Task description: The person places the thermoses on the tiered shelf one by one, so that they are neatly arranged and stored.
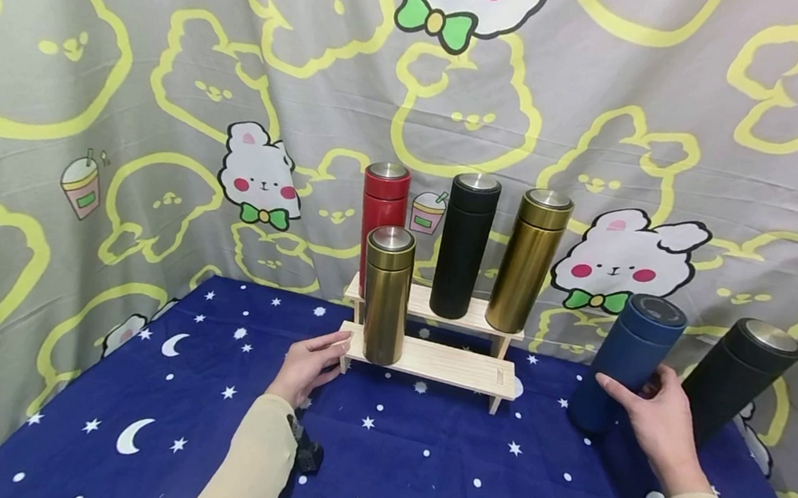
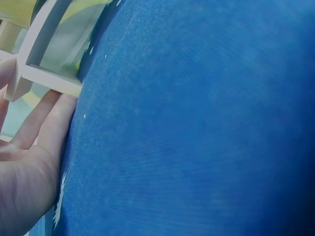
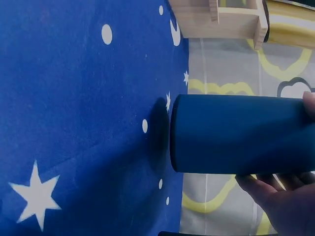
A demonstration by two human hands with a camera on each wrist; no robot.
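My right hand [image 1: 663, 427] grips a blue thermos bottle [image 1: 630, 359], thumb on one side and fingers on the other. In the right wrist view the bottle's base [image 3: 175, 133] appears raised off the cloth, with a shadow beside it. At the left end of a two-tier wooden stand [image 1: 459, 364], my left hand [image 1: 308, 367] holds the lower shelf's end; the left wrist view shows fingers [image 2: 54, 123] against its leg. On that lower tier stands a short gold bottle [image 1: 385, 306]. The upper tier bears a red bottle [image 1: 385, 197], a black bottle [image 1: 464, 249] and a tall gold bottle [image 1: 529, 262].
Another black bottle [image 1: 738, 378] stands at the far right, just beyond my right hand. A blue cloth with white stars and moons [image 1: 415, 470] covers the table. Behind it hangs a grey curtain [image 1: 342, 107] with cartoon animals.
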